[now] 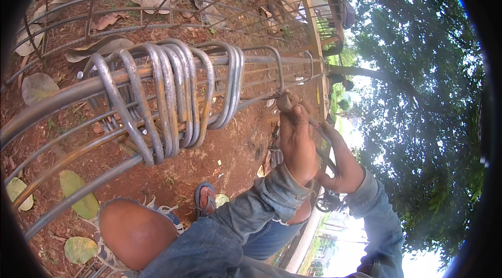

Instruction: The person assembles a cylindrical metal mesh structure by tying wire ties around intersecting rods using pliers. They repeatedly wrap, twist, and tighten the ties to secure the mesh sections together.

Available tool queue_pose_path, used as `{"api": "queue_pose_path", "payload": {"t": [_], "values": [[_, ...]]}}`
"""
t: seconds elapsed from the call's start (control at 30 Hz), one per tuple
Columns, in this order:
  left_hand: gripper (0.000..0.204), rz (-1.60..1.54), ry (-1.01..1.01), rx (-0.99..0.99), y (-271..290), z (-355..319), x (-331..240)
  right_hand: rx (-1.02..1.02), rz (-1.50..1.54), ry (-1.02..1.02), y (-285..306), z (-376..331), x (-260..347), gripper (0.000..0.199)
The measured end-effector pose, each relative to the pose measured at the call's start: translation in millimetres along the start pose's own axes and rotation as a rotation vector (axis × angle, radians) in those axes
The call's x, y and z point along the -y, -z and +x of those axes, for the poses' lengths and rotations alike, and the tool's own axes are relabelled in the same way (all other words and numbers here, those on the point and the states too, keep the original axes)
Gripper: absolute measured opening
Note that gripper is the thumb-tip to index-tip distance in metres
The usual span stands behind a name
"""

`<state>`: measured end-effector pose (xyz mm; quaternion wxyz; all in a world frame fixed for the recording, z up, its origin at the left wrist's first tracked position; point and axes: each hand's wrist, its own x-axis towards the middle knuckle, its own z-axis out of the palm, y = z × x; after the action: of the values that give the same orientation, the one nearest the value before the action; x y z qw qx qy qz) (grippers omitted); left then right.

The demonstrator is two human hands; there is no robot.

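Note:
A cage of steel bars runs away from me, with several bent rebar stirrups [172, 95] bunched around its long bars. My left hand [297, 139] is closed at the corner of a single stirrup [278, 66] farther along, its thumb and fingers pressed where it meets a long bar. Just beside it, my right hand [345, 163] wraps around the dark handles of what look like pincers [327, 159]. The jaws are hidden behind my left hand. A small dark coil of wire [328, 202] hangs under my right wrist.
Another frame of thin bars [151, 24] curves along the far left. Beneath lies red soil [230, 157] with dry leaves [39, 88]. My bent knee [137, 233] and sandalled foot [205, 199] are close to the cage. Wooden timber [314, 32] stands beyond, near trees [418, 79].

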<state>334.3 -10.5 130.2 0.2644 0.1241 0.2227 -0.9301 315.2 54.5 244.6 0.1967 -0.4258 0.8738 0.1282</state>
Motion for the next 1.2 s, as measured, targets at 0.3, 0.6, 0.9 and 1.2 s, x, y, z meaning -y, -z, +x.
{"api": "queue_pose_path", "payload": {"t": [0.3, 0.6, 0.9, 1.2], "values": [[0.042, -0.217, -0.046, 0.173, 17, 5, 9, -0.079, -0.200, -0.106, -18, -1, -20, 0.075], [0.042, -0.055, -0.285, -0.297, 106, 84, -37, -0.047, -0.164, -0.216, -25, -5, -23, 0.078], [0.036, -0.113, -0.364, -0.192, 101, 96, -58, -0.021, -0.096, -0.169, -27, -2, -23, 0.075], [0.018, -0.074, -0.264, -0.170, 83, 100, -67, 0.062, -0.282, -0.036, -15, 23, -64, 0.077]]}}
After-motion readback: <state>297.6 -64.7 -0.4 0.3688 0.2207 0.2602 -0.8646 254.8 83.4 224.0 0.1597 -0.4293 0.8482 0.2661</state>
